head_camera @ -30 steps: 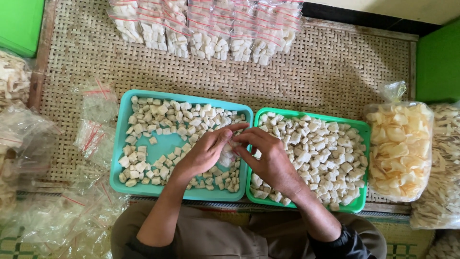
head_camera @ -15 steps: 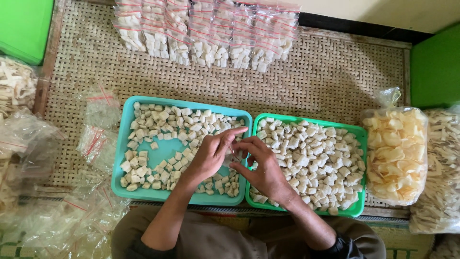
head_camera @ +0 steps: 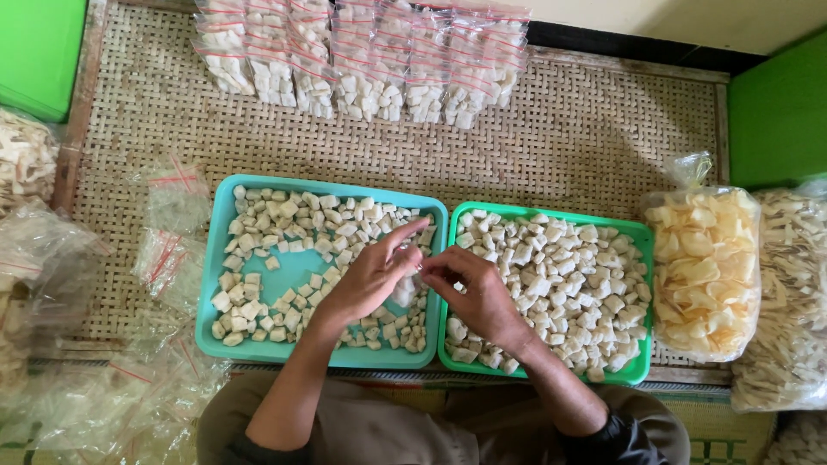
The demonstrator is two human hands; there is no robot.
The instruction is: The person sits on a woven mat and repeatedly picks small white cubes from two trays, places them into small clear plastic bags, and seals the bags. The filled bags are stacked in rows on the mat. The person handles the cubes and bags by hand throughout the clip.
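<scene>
My left hand and my right hand meet over the seam between two trays and together hold a small clear plastic bag with a few pale pieces in it. Below the left hand lies a teal tray, partly filled with small white cracker pieces. Under the right hand a green tray is heaped with the same white pieces. Both trays rest on a woven mat.
A row of filled, sealed small bags lies along the mat's far edge. Empty clear bags are piled at the left. Big bags of yellow chips and pale crackers stand at the right. Green surfaces flank the mat.
The camera view has shifted slightly, so the trays sit lower in the picture. Both hands stay together over the tray seam, fingers working the small bag.
</scene>
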